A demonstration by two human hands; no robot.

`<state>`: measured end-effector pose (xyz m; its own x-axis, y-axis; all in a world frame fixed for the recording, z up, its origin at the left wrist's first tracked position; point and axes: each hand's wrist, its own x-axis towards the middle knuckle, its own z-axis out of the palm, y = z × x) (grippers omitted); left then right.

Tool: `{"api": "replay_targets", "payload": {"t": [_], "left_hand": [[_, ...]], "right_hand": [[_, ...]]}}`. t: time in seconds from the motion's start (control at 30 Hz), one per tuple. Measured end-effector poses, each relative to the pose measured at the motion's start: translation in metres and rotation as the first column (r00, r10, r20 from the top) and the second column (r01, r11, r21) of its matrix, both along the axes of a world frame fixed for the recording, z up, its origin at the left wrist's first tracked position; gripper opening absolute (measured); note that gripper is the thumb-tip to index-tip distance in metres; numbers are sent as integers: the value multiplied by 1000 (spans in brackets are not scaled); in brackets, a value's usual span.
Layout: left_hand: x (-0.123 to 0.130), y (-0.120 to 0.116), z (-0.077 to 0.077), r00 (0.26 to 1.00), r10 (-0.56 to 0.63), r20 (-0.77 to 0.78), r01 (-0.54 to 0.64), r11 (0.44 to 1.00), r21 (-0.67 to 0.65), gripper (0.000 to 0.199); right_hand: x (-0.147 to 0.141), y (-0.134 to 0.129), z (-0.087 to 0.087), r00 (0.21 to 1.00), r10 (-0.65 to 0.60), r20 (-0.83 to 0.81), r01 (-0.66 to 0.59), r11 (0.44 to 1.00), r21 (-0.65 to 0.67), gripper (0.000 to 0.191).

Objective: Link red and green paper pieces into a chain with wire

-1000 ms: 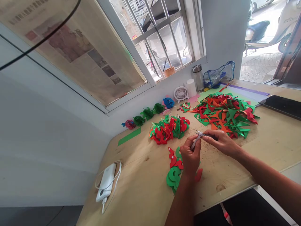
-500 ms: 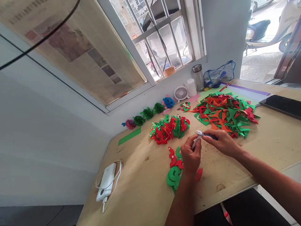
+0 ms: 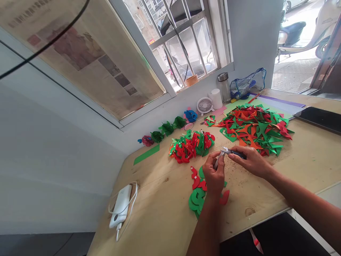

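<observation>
- Head camera: the left hand (image 3: 214, 175) is pinched together on a pale strip (image 3: 218, 160) over the table (image 3: 160, 220); the right hand (image 3: 249, 160) is closed around a dark-handled cutter (image 3: 238, 154), its metal tip (image 3: 225, 150) by the strip's upper end.
- Those parts are small and overlap, so I cannot be sure whether tip and strip touch, or whether the blades stand apart.
- Likeliest trouble, to my mind, is a nicked finger: the left grip pinches close to the metal, and a slipping right wrist could bring blade to skin.
- Too light a pinch could let the narrow strip twist or drop.
- Red and green cut pieces (image 3: 196, 199) lie beside the left forearm (image 3: 207, 220), partly hidden by it; a careless sweep could scatter or crease them.
- Just beyond the right hand sits the offcut heap (image 3: 255, 128); knocked leftward, its scraps could mix with the bundled shapes (image 3: 186, 149), whose similar colours would make sorting slow.
</observation>
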<state>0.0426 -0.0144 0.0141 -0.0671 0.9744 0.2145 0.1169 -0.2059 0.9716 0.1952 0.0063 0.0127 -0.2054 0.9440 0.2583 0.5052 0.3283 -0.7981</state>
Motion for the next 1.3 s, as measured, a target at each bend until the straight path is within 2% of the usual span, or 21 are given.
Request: {"api": "replay_targets", "payload": {"t": [0.13, 0.43, 0.63, 0.83, 1.3], "left_hand": [[1, 0, 0, 998, -13, 61, 14, 1000, -23, 36], [2, 1, -4, 996, 0, 88, 2, 1000, -23, 38], [2, 2, -9, 996, -41, 81, 42, 999, -18, 35], [3, 2, -11, 995, -9, 100, 10, 1000, -10, 34], [3, 1, -1, 994, 61, 90, -57, 997, -42, 40]], "right_hand": [[0, 0, 1, 1000, 30, -3, -30, 999, -13, 40], [2, 1, -1, 998, 58, 7, -58, 998, 2, 41], [2, -1, 0, 997, 71, -1, -71, 997, 4, 41], [1, 0, 0, 998, 64, 17, -64, 998, 5, 41], [1, 1, -1, 997, 61, 49, -62, 998, 8, 40]]}}
